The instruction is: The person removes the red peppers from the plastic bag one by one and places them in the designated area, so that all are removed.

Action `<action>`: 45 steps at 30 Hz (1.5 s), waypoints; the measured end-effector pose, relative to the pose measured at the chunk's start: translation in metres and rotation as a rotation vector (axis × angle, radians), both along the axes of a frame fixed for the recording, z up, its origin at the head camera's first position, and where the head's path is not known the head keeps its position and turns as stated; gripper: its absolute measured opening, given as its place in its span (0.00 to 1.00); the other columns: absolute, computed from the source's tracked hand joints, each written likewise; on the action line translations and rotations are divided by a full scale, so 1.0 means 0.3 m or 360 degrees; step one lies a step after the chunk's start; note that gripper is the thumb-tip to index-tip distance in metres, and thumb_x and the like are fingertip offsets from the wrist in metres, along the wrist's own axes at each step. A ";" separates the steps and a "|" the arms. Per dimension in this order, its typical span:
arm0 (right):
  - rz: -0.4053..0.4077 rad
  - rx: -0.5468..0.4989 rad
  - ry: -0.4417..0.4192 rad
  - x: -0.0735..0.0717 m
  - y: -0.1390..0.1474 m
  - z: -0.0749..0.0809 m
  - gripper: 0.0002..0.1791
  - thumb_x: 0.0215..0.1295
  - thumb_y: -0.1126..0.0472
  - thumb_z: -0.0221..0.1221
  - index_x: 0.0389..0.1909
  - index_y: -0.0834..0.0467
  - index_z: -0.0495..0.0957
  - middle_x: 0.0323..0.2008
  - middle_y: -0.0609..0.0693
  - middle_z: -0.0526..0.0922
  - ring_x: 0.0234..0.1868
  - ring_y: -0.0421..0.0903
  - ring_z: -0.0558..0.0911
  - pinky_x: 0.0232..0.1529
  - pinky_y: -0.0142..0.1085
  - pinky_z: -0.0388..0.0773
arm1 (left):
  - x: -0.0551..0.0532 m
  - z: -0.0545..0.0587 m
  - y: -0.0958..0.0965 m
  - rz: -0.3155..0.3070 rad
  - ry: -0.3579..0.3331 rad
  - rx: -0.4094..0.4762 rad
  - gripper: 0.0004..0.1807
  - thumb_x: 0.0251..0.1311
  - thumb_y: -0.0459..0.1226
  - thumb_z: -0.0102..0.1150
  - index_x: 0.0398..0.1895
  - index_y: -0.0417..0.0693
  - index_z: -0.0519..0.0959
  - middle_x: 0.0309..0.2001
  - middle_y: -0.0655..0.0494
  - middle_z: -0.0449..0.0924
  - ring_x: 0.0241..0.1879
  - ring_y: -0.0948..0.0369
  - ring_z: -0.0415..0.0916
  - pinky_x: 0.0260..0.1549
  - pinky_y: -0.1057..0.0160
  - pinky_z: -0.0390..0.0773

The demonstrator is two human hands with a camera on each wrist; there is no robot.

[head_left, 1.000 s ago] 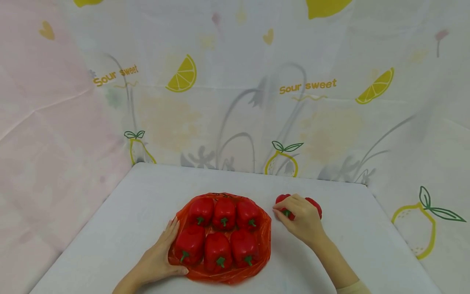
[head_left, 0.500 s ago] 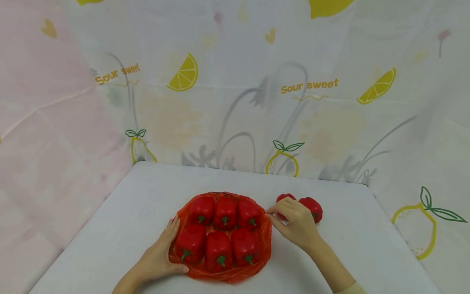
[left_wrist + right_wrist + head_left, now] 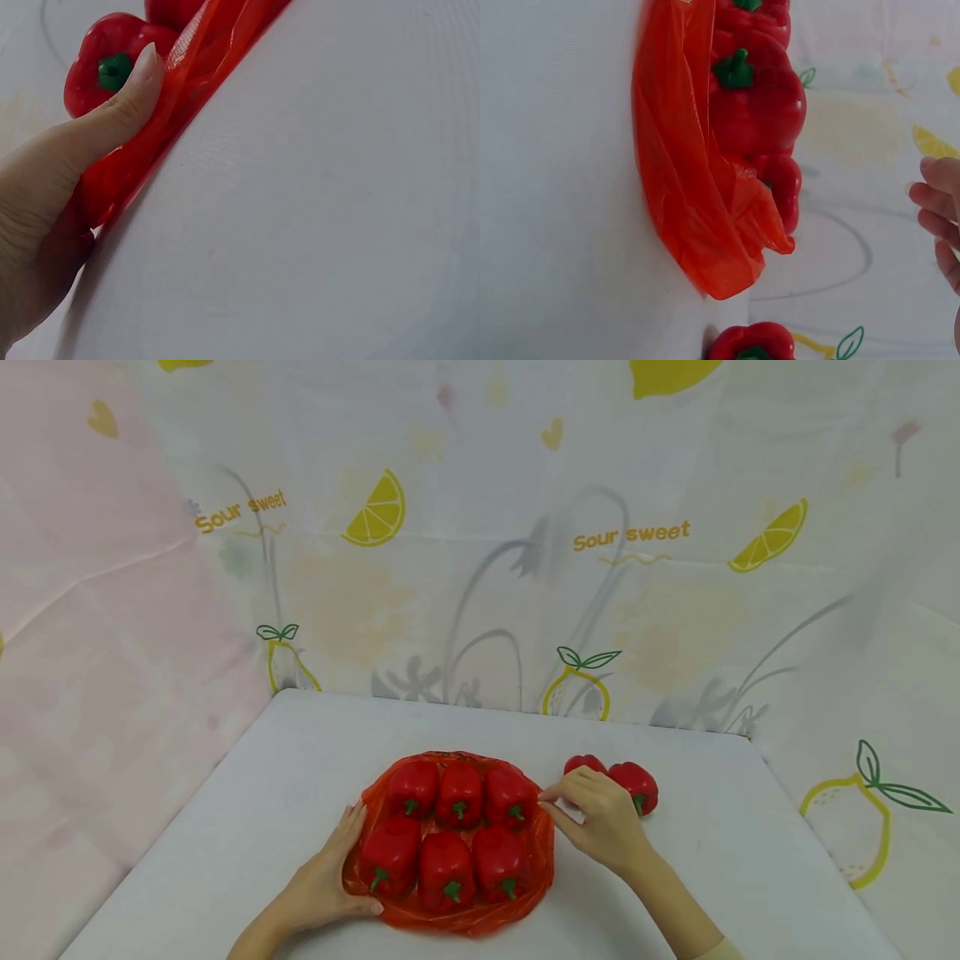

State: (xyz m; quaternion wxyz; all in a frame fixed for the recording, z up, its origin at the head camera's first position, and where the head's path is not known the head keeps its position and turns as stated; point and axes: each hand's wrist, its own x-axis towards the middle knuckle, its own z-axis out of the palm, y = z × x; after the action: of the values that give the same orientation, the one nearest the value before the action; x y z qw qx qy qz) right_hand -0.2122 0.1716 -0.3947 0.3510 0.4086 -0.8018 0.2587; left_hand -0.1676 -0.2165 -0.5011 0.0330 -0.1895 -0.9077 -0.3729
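An orange-red plastic bag (image 3: 536, 881) lies opened out on the table, with several red bell peppers (image 3: 446, 870) standing in two rows inside it. My left hand (image 3: 322, 881) holds the bag's left side. Its thumb (image 3: 124, 105) lies along the plastic near a pepper (image 3: 90, 64); part of the fingers is hidden behind the bag. Just over the bag's right rim hovers my right hand (image 3: 596, 818), thumb and index finger near each other. The right wrist view shows its fingertips (image 3: 934, 199) apart from the crumpled bag (image 3: 697, 210), with nothing held.
Two loose bell peppers, one at the left (image 3: 585, 763) and one at the right (image 3: 634, 783), lie on the white table (image 3: 315, 735) behind the right hand. A patterned lemon-print cloth (image 3: 450, 610) hangs along the back and sides.
My right hand has moved left and slightly down from over the loose peppers to the bag's right rim, uncovering the right-hand pepper. The left hand stays where it was.
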 end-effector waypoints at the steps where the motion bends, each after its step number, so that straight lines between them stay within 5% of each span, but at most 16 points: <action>1: 0.0004 -0.0003 -0.0004 0.001 -0.001 -0.001 0.04 0.54 0.59 0.69 0.30 0.50 0.84 0.26 0.40 0.82 0.30 0.38 0.76 0.30 0.26 0.76 | 0.000 0.000 0.000 0.0000 -0.0003 0.0004 0.71 0.33 0.63 0.74 0.76 0.39 0.46 0.75 0.38 0.42 0.74 0.47 0.37 0.53 0.30 0.65; 5: 0.0031 -0.0019 -0.0025 0.005 -0.005 0.001 0.07 0.50 0.62 0.71 0.31 0.51 0.84 0.26 0.40 0.82 0.30 0.38 0.76 0.31 0.26 0.76 | 0.001 0.003 0.000 -0.0004 -0.0018 0.0017 0.71 0.33 0.63 0.74 0.76 0.40 0.46 0.76 0.40 0.41 0.74 0.47 0.36 0.53 0.30 0.64; 12: 0.0046 -0.0006 -0.0048 0.012 -0.017 0.005 0.06 0.62 0.52 0.64 0.31 0.50 0.84 0.26 0.39 0.81 0.31 0.37 0.77 0.33 0.26 0.77 | 0.005 0.009 0.002 -0.0008 -0.0008 0.0000 0.70 0.34 0.61 0.75 0.74 0.35 0.49 0.75 0.39 0.41 0.72 0.38 0.37 0.53 0.29 0.63; 16: 0.0055 0.0002 -0.0046 0.013 -0.020 0.004 0.03 0.57 0.58 0.68 0.32 0.50 0.84 0.26 0.39 0.82 0.31 0.37 0.77 0.34 0.27 0.78 | 0.008 0.010 0.000 0.0013 0.0017 -0.0029 0.69 0.32 0.62 0.75 0.74 0.35 0.51 0.75 0.39 0.43 0.72 0.36 0.39 0.58 0.31 0.58; 20: 0.0059 0.0010 -0.0054 0.017 -0.022 0.006 0.03 0.58 0.57 0.67 0.32 0.50 0.84 0.27 0.39 0.82 0.32 0.37 0.77 0.34 0.27 0.78 | 0.006 0.002 -0.006 0.0022 0.0082 -0.0063 0.69 0.32 0.64 0.74 0.73 0.36 0.53 0.75 0.40 0.45 0.74 0.43 0.39 0.69 0.60 0.47; 24: 0.0073 0.0010 -0.0072 0.020 -0.026 0.009 0.05 0.61 0.54 0.65 0.32 0.50 0.84 0.27 0.39 0.83 0.31 0.37 0.78 0.34 0.27 0.77 | -0.002 -0.008 -0.013 -0.0004 0.0198 -0.0087 0.68 0.33 0.64 0.73 0.73 0.34 0.53 0.74 0.37 0.48 0.74 0.46 0.39 0.61 0.84 0.32; 30: 0.0121 -0.0009 -0.0078 0.024 -0.039 0.010 0.14 0.66 0.47 0.58 0.32 0.51 0.85 0.27 0.39 0.83 0.29 0.39 0.77 0.33 0.25 0.76 | -0.005 -0.009 -0.016 -0.0007 0.0166 -0.0063 0.68 0.34 0.63 0.73 0.73 0.34 0.53 0.74 0.38 0.48 0.74 0.44 0.39 0.61 0.85 0.31; 39: 0.0171 -0.0008 -0.0076 0.025 -0.056 0.001 0.03 0.59 0.56 0.67 0.32 0.51 0.84 0.28 0.39 0.83 0.30 0.36 0.76 0.32 0.24 0.74 | -0.001 -0.008 -0.015 0.0008 0.0120 -0.0067 0.67 0.34 0.63 0.73 0.73 0.35 0.54 0.74 0.39 0.48 0.74 0.47 0.38 0.59 0.85 0.32; 43: 0.0192 0.0014 -0.0106 0.034 -0.073 -0.004 0.05 0.62 0.54 0.64 0.32 0.50 0.84 0.30 0.39 0.84 0.32 0.36 0.77 0.33 0.24 0.75 | -0.001 -0.004 -0.013 0.0042 0.0060 -0.0102 0.67 0.32 0.64 0.74 0.73 0.38 0.55 0.75 0.43 0.47 0.74 0.46 0.39 0.69 0.59 0.47; 45: 0.0214 0.0036 -0.0120 0.038 -0.085 -0.008 0.04 0.61 0.54 0.65 0.32 0.50 0.83 0.30 0.38 0.84 0.33 0.37 0.77 0.34 0.24 0.75 | -0.003 -0.004 -0.013 0.0053 0.0040 -0.0112 0.67 0.31 0.64 0.74 0.74 0.39 0.55 0.75 0.44 0.46 0.74 0.45 0.39 0.69 0.57 0.47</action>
State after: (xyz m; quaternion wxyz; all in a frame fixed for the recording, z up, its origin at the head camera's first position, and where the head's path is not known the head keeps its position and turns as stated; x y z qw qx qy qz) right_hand -0.2006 0.1459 -0.3971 0.2976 0.4553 -0.7882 0.2879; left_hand -0.1684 -0.2203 -0.5022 0.0440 -0.1801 -0.9229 -0.3376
